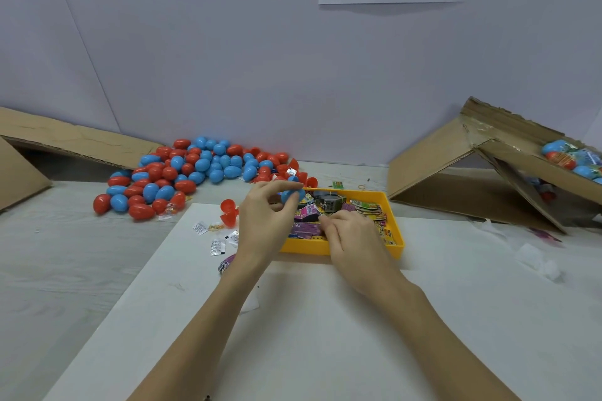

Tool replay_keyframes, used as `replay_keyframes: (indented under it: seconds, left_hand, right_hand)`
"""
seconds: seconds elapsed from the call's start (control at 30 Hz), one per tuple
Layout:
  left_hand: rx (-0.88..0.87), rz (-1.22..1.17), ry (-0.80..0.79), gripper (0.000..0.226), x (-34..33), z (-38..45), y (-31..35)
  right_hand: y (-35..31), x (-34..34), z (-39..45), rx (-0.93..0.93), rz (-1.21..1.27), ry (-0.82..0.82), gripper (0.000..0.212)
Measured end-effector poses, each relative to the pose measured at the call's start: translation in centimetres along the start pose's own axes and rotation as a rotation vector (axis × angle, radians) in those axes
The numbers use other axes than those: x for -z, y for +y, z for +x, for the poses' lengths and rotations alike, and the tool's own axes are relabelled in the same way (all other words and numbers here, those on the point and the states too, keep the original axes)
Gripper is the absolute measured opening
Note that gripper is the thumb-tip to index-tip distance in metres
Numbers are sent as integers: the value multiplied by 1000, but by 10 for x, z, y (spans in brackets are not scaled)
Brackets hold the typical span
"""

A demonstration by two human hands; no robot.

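Fingers [282, 186] and thumb of the left hand [265, 216] pinch a blue egg shell [293, 196] at frame centre, over the yellow tray's [306, 247] upper-left corner. Its long axis seems to run left-right, with both ends hidden. Right hand [353, 239] fingertips curl into the tray's leaflets [368, 207]; whether they grasp one is unclear.

The tray [306, 248] sits mid-worktop [65, 254] on the far edge of a sheet [325, 319], with leaflets [368, 208] in it. Sachets [216, 246] lie just left of the tray, and a heap of plastic eggs [195, 169] lies behind them. Tipped cardboard boxes stand far left [65, 140] and far right [456, 156].
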State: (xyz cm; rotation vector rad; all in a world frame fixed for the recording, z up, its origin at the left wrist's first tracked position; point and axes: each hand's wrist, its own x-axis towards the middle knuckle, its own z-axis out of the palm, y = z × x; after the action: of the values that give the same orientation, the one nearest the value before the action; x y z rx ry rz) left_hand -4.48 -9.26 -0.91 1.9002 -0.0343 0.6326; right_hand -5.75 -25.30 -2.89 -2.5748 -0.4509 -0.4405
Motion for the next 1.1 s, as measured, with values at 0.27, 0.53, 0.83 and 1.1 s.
replay_keyframes:
  seconds: [0.27,0.53,0.83,1.1]
  left_hand:
    - [-19,37,-69,15,-1,-3,1]
    - [-141,124,-182,22,-8,-11,0]
    - [-170,186,-237,25,-13,-17,3]
    - [-193,206,-189,12,-9,-15,3]
  right_hand:
    - [5,17,-3,-163,511,310,17]
    - [11,19,0,-281,523,327,16]
    - [7,15,0,-261,500,309,11]
    - [4,17,-2,-227,470,250,21]
